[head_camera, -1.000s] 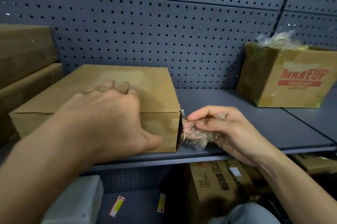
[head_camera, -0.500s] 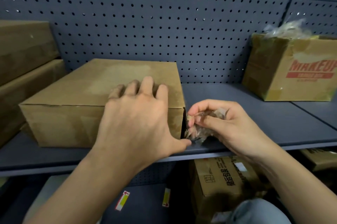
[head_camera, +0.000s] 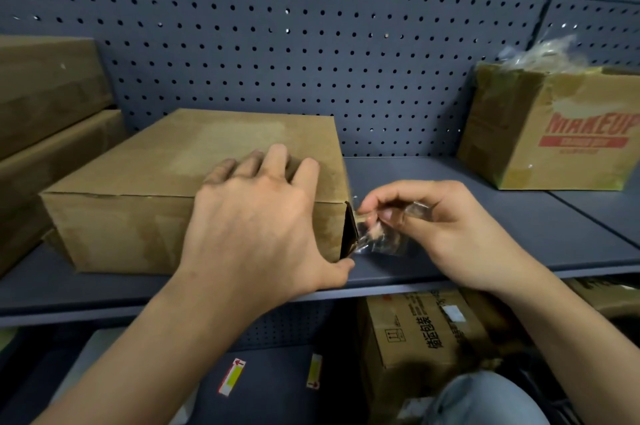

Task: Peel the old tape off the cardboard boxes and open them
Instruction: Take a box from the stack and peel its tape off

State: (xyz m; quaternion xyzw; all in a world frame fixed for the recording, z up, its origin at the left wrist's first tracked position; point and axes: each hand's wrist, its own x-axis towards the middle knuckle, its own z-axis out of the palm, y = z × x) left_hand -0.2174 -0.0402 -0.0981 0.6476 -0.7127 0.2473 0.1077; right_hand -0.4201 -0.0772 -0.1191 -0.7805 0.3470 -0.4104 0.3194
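Observation:
A flat brown cardboard box [head_camera: 138, 182] lies on the grey shelf [head_camera: 450, 203]. My left hand [head_camera: 256, 217] lies over the box's front right corner, fingers spread on the top and thumb at the bottom edge. My right hand [head_camera: 440, 227] is just right of that corner and pinches a crumpled strip of clear old tape [head_camera: 372, 239] that still clings to the box's right end. A dark gap shows where the end flap stands slightly ajar at the corner.
Two stacked cardboard boxes [head_camera: 45, 120] stand at the left. A box printed MAKEUP [head_camera: 554, 134], with crumpled plastic on top, sits at the back right. A pegboard wall [head_camera: 311, 44] backs the shelf. More boxes [head_camera: 426, 331] sit on the lower shelf.
My left hand has slid right along the box to its front right corner and spread flat. My right hand has pulled the tape a little farther from the box's end.

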